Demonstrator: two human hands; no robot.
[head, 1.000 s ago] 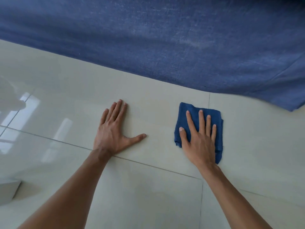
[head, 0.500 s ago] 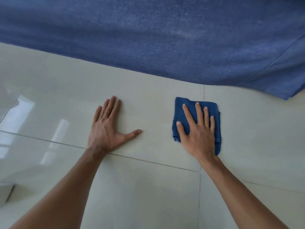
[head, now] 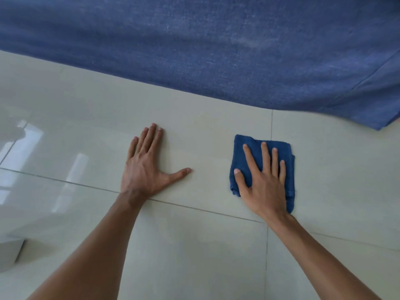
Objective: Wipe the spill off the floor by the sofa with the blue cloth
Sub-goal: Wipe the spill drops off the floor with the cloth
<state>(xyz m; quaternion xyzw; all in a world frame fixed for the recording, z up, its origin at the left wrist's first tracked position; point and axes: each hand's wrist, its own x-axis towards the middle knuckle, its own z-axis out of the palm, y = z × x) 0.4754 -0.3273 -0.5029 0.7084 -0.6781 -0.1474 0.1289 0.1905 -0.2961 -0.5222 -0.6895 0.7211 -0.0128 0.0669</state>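
Observation:
A folded dark blue cloth (head: 239,154) lies on the pale tiled floor (head: 194,245), just in front of the blue fabric sofa (head: 216,50). My right hand (head: 264,187) presses flat on the cloth with its fingers spread and covers most of it. My left hand (head: 145,169) rests palm down on the bare tile to the left of the cloth, thumb pointing toward it, holding nothing. I cannot make out any wet patch on the glossy tiles.
The sofa's lower edge runs across the whole top of the view, with its corner at the right (head: 378,124). A white object (head: 8,254) sits at the lower left edge. Grout lines cross under both hands.
Both hands and the cloth keep nearly the same places on the tiles. Only the view has shifted slightly.

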